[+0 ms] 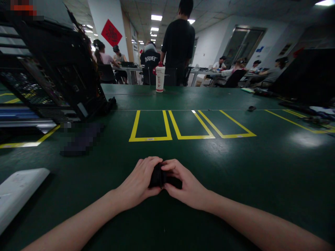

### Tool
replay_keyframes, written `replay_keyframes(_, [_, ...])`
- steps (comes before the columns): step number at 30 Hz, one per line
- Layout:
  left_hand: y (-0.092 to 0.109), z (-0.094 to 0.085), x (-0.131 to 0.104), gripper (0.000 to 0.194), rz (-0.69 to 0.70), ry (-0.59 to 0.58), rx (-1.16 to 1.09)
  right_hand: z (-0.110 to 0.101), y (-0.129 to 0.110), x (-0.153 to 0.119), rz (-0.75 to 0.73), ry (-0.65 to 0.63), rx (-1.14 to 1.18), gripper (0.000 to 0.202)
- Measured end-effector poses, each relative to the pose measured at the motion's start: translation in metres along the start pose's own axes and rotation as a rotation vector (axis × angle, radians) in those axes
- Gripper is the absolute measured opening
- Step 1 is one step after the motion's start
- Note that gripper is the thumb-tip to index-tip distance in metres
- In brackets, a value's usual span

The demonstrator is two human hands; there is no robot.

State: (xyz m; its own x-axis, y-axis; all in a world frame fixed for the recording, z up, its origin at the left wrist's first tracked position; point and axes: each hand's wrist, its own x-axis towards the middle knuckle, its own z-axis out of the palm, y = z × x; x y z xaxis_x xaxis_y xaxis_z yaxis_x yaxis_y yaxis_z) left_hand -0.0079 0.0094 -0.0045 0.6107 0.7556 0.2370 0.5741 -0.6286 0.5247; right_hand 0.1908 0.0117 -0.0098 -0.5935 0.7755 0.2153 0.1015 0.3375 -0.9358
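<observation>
A small black object [156, 176] sits between my two hands, low over the green table [167, 223]; its kind is hard to make out in the dim light. My left hand [138, 179] wraps round its left side, fingers over the top and thumb below. From the right, the fingertips and thumb of my right hand [183, 183] pinch the object's right edge, with a dark gap inside the curl of the fingers. Both forearms come in from the lower corners.
Yellow tape outlines [150, 139] mark the table ahead. An opened black computer case [60, 66] stands at left, near a white slab [21, 191] and a blurred dark item [82, 139]. A paper cup [160, 80] stands far back; a small black ring [251, 108] lies right. People work beyond.
</observation>
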Motion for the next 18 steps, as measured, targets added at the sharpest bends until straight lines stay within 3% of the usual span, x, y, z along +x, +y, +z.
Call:
replay_keyframes(4, [0.0016, -0.0007, 0.0006, 0.061, 0.001, -0.006, -0.002, 0.0008, 0.0016, 0.0003, 0.026, 0.014, 0.038, 0.024])
replay_keyframes(9, [0.0031, -0.0002, 0.0008, 0.06, -0.014, -0.01, 0.008, 0.0026, -0.0005, 0.0008, 0.051, 0.018, -0.018, 0.037])
replay_keyframes(13, [0.0016, 0.0012, 0.0002, 0.06, -0.03, 0.008, 0.01, 0.0015, -0.0014, -0.0006, 0.065, 0.029, 0.002, 0.034])
replay_keyframes(18, [0.002, 0.0006, 0.0019, 0.06, 0.0, 0.016, 0.021, -0.0029, 0.0009, -0.0005, 0.165, 0.217, 0.012, 0.029])
